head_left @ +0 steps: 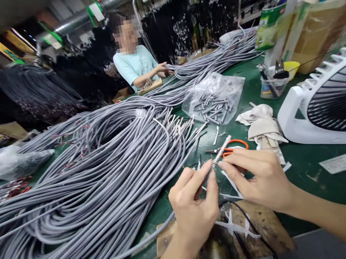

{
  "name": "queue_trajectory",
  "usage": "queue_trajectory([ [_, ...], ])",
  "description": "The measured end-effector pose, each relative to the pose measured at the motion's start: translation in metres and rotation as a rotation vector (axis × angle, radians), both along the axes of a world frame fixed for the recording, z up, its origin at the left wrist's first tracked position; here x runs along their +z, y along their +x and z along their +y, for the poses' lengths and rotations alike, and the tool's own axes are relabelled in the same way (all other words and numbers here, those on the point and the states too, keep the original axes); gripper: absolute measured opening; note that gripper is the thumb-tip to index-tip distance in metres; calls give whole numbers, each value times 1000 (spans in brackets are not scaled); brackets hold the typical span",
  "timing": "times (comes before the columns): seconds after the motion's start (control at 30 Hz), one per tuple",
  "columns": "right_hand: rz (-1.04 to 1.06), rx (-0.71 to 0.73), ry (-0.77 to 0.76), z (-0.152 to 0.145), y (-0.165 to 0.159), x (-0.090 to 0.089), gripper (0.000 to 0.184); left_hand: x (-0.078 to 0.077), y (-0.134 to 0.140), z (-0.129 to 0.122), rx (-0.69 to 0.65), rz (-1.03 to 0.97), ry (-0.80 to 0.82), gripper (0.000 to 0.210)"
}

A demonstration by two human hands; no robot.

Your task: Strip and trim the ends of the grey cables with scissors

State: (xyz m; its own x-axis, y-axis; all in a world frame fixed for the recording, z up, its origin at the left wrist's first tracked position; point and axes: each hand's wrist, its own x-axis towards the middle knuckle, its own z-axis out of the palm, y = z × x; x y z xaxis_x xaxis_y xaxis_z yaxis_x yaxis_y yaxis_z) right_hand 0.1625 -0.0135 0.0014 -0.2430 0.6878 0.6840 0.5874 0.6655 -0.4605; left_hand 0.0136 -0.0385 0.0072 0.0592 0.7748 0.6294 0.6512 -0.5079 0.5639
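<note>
My left hand (194, 201) pinches a grey cable (146, 243) near its end, thumb against forefinger. Beyond the fingertips sticks out the whitish, stripped cable end (224, 146), pointing up and to the right. My right hand (260, 176) is closed at the base of that end, its thumb and fingers meeting close to the left fingertips. What exactly lies between the right fingertips is partly hidden. Just behind the hands, orange-handled scissors (241, 140) lie on the green table (303, 182). Below the hands is a worn wooden board (266, 224) with white strips and a black cord.
A large heap of grey cables (94, 179) covers the left side. A clear bag of short grey tubes (213, 104), a crumpled cloth (263, 124) and a white fan (338, 100) stand behind and right. Across the table a co-worker (138, 66) handles cables.
</note>
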Motion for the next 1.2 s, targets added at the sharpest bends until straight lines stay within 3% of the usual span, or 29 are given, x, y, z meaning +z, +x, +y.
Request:
queue_trajectory([
  [0.17,38,-1,-54,-1,-4,-2,24,0,2,0,-14,-19,-46,21],
  [0.4,-19,-29,178,-3,-8,-11,16,4,1,3,-4,-41,-70,18],
  [0.53,59,-43,97,-3,-8,-5,14,-3,-1,2,13,53,126,20],
  [0.6,65,-42,136,-8,-8,-2,13,-6,-3,5,22,108,167,23],
  [0.73,-66,205,342,-20,-9,-3,16,-5,-5,15,86,70,-94,17],
  [0.77,-74,216,330,-19,-9,-4,16,-4,-6,17,86,17,-149,18],
  [0.93,15,-46,76,-2,-7,-8,15,2,-5,14,22,-197,-249,18],
  [1.2,12,-74,34,-1,-10,-8,19,0,-5,10,-12,-193,-130,14],
])
